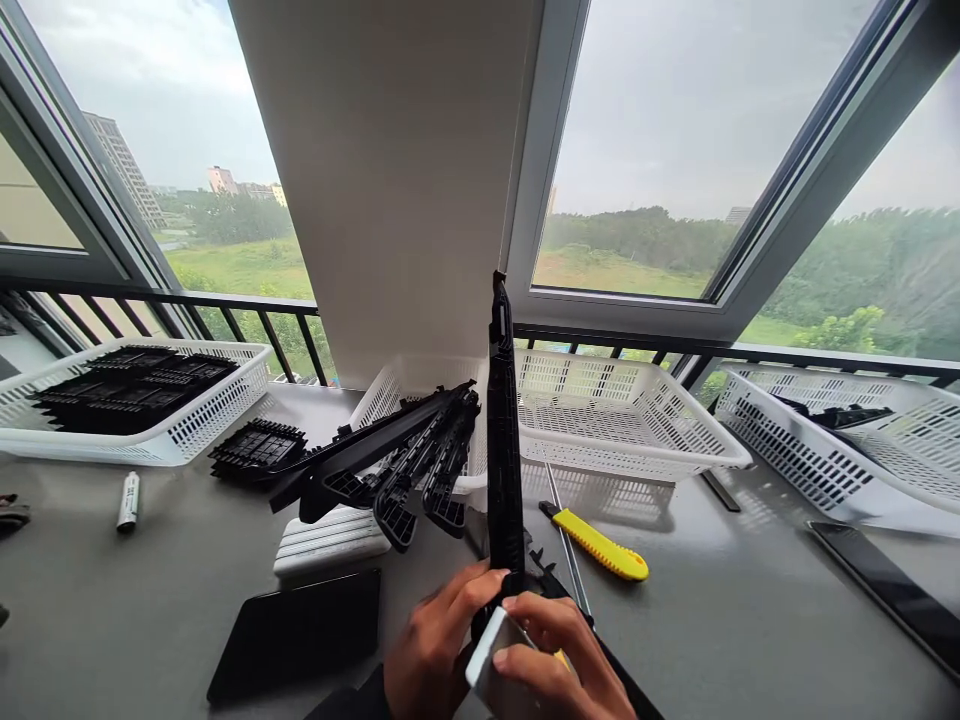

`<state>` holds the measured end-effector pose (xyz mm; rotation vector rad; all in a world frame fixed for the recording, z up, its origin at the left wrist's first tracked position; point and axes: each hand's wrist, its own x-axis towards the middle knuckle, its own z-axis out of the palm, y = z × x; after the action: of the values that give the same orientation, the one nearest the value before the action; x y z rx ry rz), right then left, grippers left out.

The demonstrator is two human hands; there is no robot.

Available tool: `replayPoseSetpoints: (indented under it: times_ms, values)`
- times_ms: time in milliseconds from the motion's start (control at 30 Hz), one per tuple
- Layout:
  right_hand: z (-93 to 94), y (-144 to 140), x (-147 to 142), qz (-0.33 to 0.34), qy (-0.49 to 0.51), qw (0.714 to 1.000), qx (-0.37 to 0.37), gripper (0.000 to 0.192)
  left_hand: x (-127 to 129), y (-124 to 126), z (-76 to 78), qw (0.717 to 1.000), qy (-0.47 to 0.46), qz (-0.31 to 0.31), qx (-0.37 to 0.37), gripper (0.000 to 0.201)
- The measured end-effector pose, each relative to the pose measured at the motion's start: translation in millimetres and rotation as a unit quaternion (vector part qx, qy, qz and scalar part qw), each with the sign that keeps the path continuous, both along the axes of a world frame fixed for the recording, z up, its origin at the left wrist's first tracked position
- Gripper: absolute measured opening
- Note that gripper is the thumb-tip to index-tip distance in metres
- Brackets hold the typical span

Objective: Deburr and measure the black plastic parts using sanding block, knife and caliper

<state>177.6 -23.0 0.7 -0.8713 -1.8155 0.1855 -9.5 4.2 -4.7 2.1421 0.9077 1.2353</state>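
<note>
My left hand (433,650) grips the lower end of a long black plastic part (504,440) and holds it upright over the grey table (150,600). My right hand (551,655) is closed on a small grey-white flat tool (489,660), pressed against the base of that part, with a bit of yellow showing under the fingers. Several similar long black parts (390,460) lie piled against the near rim of the middle white basket (645,440), just left of the upright part.
A yellow utility knife (600,545) and a thin metal rod (564,540) lie right of my hands. White baskets stand at left (187,425) with black parts and at right (810,450). A black tablet (300,630), white ribbed block (330,540), marker (128,500) lie left.
</note>
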Motion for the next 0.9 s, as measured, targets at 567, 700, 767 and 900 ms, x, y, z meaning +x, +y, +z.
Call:
replayPoseSetpoints:
  times_ms: [567, 700, 767, 900]
  values:
    - [19.1, 17, 12, -0.015, 0.005, 0.999, 0.033, 0.037, 13, -26, -8.5, 0.972, -0.166, 0.08, -0.144, 0.052]
    - [11.0, 19, 11, -0.011, -0.004, 0.999, 0.039, 0.035, 17, -20, 12.8, 0.905, -0.315, 0.093, -0.272, 0.021]
    - [4.8, 19, 10, -0.011, -0.008, 0.999, 0.042, 0.035, 18, -14, 20.8, 0.87, -0.358, 0.086, -0.328, 0.023]
    - [-6.0, 19, 9, -0.031, 0.001, 0.999, 0.042, 0.036, 16, -5, 14.5, 0.81, -0.425, 0.043, -0.401, 0.041]
